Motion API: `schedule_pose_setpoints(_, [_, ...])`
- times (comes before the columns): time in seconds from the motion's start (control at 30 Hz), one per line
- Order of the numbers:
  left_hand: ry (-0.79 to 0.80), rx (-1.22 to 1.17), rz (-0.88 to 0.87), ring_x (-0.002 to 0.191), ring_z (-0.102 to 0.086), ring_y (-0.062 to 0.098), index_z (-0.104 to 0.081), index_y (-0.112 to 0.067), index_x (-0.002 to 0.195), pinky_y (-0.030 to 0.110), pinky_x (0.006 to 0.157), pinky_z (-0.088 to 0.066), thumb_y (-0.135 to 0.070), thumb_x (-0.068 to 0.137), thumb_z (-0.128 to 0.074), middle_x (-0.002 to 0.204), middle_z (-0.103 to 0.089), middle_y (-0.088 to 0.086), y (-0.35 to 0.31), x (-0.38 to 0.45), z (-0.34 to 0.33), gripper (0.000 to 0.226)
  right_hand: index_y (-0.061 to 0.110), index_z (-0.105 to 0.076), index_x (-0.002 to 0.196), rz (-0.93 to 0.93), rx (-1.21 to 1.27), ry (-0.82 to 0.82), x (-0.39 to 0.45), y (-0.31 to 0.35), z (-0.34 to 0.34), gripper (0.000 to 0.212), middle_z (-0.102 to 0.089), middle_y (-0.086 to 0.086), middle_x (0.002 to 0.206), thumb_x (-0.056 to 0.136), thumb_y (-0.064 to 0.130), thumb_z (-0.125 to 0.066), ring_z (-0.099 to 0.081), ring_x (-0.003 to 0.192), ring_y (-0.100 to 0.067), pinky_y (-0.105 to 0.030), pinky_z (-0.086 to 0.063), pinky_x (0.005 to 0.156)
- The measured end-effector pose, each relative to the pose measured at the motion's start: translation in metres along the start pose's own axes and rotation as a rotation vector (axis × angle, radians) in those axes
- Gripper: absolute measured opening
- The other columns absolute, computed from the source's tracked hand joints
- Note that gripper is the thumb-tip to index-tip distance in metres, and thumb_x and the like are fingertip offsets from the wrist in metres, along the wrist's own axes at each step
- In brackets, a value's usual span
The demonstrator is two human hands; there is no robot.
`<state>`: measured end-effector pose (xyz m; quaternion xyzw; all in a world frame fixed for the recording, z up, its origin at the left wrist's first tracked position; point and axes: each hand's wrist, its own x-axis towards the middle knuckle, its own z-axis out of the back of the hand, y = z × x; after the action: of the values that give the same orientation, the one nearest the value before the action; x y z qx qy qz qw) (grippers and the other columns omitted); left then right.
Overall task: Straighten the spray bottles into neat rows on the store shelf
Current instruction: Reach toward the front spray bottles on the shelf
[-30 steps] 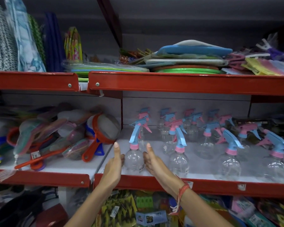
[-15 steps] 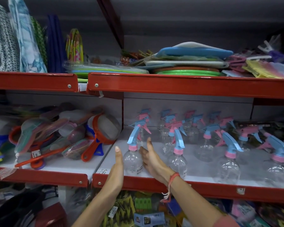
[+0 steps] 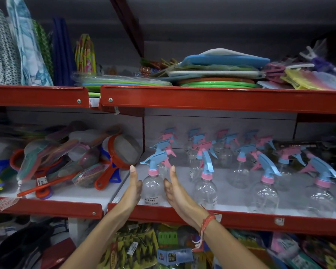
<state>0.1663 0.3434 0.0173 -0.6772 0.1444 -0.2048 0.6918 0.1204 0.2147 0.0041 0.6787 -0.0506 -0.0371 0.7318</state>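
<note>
Several clear spray bottles with blue and pink trigger heads stand in loose rows on the white shelf [image 3: 241, 208]. The front-left bottle [image 3: 152, 188] stands upright near the shelf's red lip, its blue trigger head pointing left. My left hand [image 3: 133, 189] lies flat against its left side, fingers straight and pointing to the back. My right hand [image 3: 177, 193], a red thread at its wrist, is flat against its right side. Neither hand curls round it. More front-row bottles [image 3: 205, 189] [image 3: 264, 193] [image 3: 321, 197] stand to the right, heads turned different ways. Rear bottles [image 3: 226, 152] are blurred.
A red upper shelf edge [image 3: 221, 100] hangs above the bottles. A red upright [image 3: 143, 133] divides this bay from the left one, where strainers [image 3: 120, 150] and packaged utensils are piled. Packaged goods [image 3: 136, 247] fill the shelf below my arms.
My right hand has drawn back from beside the second bottle to the right side of the front-left bottle. My left hand has closed in on its left side. The trigger head now points more to the left.
</note>
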Motion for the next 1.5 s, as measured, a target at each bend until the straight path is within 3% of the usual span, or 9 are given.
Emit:
schedule_pose_setpoints(0.07, [-0.021,0.007,0.043,0.132,-0.037,0.014,-0.034,-0.010,0.139,0.030,0.111,-0.022,-0.077,0.074,-0.004,0.144,-0.039,0.006,0.008,0.008,0.005,0.098,0.026,-0.005,0.151,0.004,-0.004,-0.018,-0.001,-0.003,-0.002,0.086,-0.005,0.001,0.161,0.081,0.076,-0.006,-0.008,0.147,-0.013,-0.037,-0.007,0.121])
schedule_pose_setpoints(0.2, [-0.023,0.008,0.034,0.144,-0.017,0.018,-0.008,-0.012,0.148,0.035,0.118,-0.011,-0.078,0.071,-0.002,0.157,-0.012,0.011,0.013,0.009,0.005,0.101,0.024,-0.004,0.150,-0.013,-0.016,-0.050,-0.002,-0.006,-0.004,0.088,-0.006,0.000,0.161,0.080,0.077,-0.008,-0.009,0.147,-0.015,-0.042,-0.008,0.122])
schedule_pose_setpoints(0.4, [-0.204,0.017,-0.036,0.143,-0.021,0.019,-0.026,-0.018,0.145,0.039,0.117,-0.013,-0.089,0.063,-0.010,0.156,-0.023,0.005,0.016,0.000,-0.001,0.110,0.028,-0.014,0.150,-0.019,-0.040,-0.105,-0.008,-0.010,-0.001,0.092,-0.015,0.003,0.160,0.075,0.083,-0.013,-0.015,0.146,-0.015,-0.042,-0.011,0.121])
schedule_pose_setpoints(0.57, [-0.507,0.033,-0.460,0.115,-0.055,0.010,-0.060,-0.026,0.112,0.027,0.097,-0.038,-0.058,0.090,-0.024,0.118,-0.063,-0.005,0.021,-0.024,-0.013,0.053,0.021,-0.044,0.139,0.150,-0.066,-0.179,-0.039,-0.013,0.021,0.073,-0.046,0.004,0.146,0.087,0.068,-0.024,-0.043,0.133,-0.009,-0.035,-0.029,0.116])
schedule_pose_setpoints(0.73, [-0.312,0.090,-0.452,0.091,-0.063,0.001,-0.066,-0.022,0.092,0.026,0.088,-0.048,-0.037,0.094,-0.037,0.095,-0.070,-0.006,0.010,-0.033,-0.056,0.032,0.008,-0.072,0.081,0.406,0.038,-0.567,-0.077,-0.006,0.061,0.045,-0.076,-0.010,0.080,0.093,0.040,-0.043,-0.073,0.078,-0.020,-0.027,-0.058,0.072])
schedule_pose_setpoints(0.87, [-0.129,0.112,-0.258,0.102,-0.063,0.011,-0.065,-0.021,0.095,0.041,0.101,-0.044,-0.043,0.094,-0.035,0.103,-0.069,-0.004,0.018,-0.024,-0.092,0.037,0.010,-0.067,0.075,0.463,0.030,-0.874,-0.083,-0.008,0.100,0.040,-0.071,-0.009,0.075,0.098,0.029,-0.040,-0.068,0.077,-0.026,-0.028,-0.053,0.068])
schedule_pose_setpoints(1.0, [-0.030,0.060,0.000,0.121,-0.053,0.021,-0.056,-0.023,0.105,0.045,0.111,-0.033,-0.070,0.081,-0.028,0.124,-0.059,0.005,0.017,-0.019,-0.116,0.060,0.014,-0.059,0.121,0.172,0.016,-0.557,-0.048,-0.013,0.135,0.048,-0.060,-0.005,0.130,0.096,0.047,-0.034,-0.055,0.120,-0.021,-0.038,-0.040,0.105])
schedule_pose_setpoints(1.1, [-0.016,-0.016,0.114,0.134,-0.039,0.033,-0.043,-0.002,0.134,0.050,0.116,-0.023,-0.090,0.053,-0.025,0.143,-0.043,0.022,0.010,-0.013,-0.128,0.121,0.016,-0.026,0.148,0.022,0.118,-0.301,-0.027,-0.011,0.145,0.073,-0.032,0.002,0.154,0.091,0.062,-0.022,-0.024,0.144,-0.015,-0.039,-0.014,0.119])
schedule_pose_setpoints(1.5, [0.082,0.066,0.049,0.144,-0.016,0.017,-0.020,-0.021,0.146,0.039,0.120,-0.008,-0.078,0.072,-0.002,0.156,-0.019,0.001,0.004,0.001,-0.140,0.095,0.016,-0.016,0.150,-0.018,0.073,-0.139,-0.052,-0.011,0.135,0.086,-0.015,0.001,0.160,0.085,0.071,-0.014,-0.016,0.146,-0.013,-0.033,-0.012,0.120])
